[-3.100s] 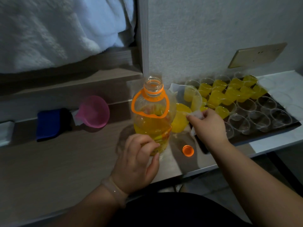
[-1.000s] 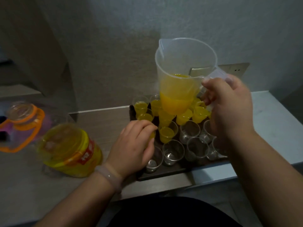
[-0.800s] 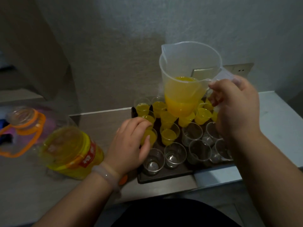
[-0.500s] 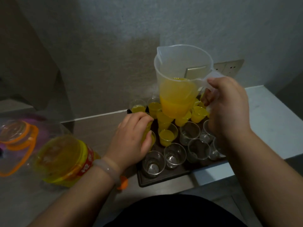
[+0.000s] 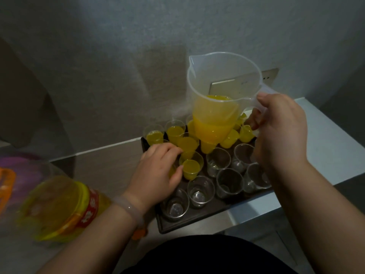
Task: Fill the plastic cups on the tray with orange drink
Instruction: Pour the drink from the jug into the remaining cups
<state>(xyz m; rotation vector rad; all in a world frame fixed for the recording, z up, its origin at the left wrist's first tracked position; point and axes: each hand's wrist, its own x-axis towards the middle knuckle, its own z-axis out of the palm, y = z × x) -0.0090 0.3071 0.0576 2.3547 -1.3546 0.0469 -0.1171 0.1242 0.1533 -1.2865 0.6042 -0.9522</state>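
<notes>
A dark tray [image 5: 197, 218] holds several small clear plastic cups. The far rows are filled with orange drink [image 5: 174, 132]; the near cups [image 5: 200, 191] stand empty. My right hand [image 5: 280, 129] grips the handle of a clear plastic jug [image 5: 221, 91], about a third full of orange drink, held upright above the far cups. My left hand [image 5: 158, 173] rests on the tray's left side, fingers curled around a filled cup [image 5: 191, 168] that stands on the tray.
A big bottle of orange drink [image 5: 57, 208] with a red-and-yellow label stands left of the tray, its orange handle [image 5: 6, 186] at the frame edge. An orange cap [image 5: 139, 233] lies under my left wrist. A wall with a socket plate [image 5: 268, 76] is close behind.
Since three seconds ago my right hand lifted the jug from the counter over the tray, and my left hand left the bottle for the cups. In the last half second little has moved.
</notes>
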